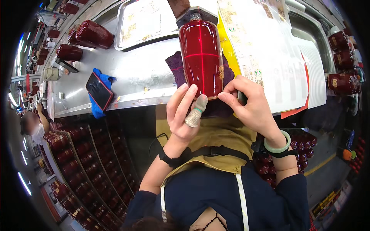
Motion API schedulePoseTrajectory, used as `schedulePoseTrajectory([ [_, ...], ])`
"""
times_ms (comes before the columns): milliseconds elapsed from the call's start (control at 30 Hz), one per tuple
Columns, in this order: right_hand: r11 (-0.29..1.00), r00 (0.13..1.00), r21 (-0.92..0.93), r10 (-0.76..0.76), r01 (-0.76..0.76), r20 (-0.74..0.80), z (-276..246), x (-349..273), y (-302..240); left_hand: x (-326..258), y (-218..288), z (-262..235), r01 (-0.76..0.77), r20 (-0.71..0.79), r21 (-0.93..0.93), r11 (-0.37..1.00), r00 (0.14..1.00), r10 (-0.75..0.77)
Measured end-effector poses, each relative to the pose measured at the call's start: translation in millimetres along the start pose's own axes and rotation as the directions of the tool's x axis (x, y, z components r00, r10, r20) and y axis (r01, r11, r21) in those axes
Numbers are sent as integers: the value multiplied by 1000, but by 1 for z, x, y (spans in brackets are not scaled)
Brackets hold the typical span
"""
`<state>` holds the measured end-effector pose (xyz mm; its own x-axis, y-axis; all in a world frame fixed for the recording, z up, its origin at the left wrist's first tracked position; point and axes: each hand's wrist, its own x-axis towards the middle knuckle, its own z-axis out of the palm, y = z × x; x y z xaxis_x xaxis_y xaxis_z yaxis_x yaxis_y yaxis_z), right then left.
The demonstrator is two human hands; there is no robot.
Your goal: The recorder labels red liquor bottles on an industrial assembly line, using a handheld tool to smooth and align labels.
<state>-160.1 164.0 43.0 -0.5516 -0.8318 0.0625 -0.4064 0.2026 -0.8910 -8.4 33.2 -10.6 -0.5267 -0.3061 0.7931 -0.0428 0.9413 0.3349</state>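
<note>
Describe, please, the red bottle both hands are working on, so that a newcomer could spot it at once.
Start at the long steel bench. At its near edge, on a purple cloth, lies the red bottle, its base between the left hand and the right hand. Unlike the other bottles on the bench, it carries a bright red cross of light.

Red bottle [201,57] base hidden behind hands; purple cloth [174,67] mostly covered; co-worker's face blurred.
</note>
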Motion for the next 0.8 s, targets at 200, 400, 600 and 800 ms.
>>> schedulePoseTrajectory([
  [200,1000,1000,8,11,-11,1,1,0,-1,7,4,0,-64,34,66,996,998,62],
  [400,996,994,7,85,-84,-64,-3,-3,8,-2,-7,5,-6,-49,-86,996,999,1],
  [600,957,976,220,210,-191,-65,12,-4,-2,-9,-5,4,147,-40,-165,975,987,-156],
  [800,929,968,295,247,-223,-45,21,-5,3,-7,-6,3,143,-28,-171,975,988,-150],
])
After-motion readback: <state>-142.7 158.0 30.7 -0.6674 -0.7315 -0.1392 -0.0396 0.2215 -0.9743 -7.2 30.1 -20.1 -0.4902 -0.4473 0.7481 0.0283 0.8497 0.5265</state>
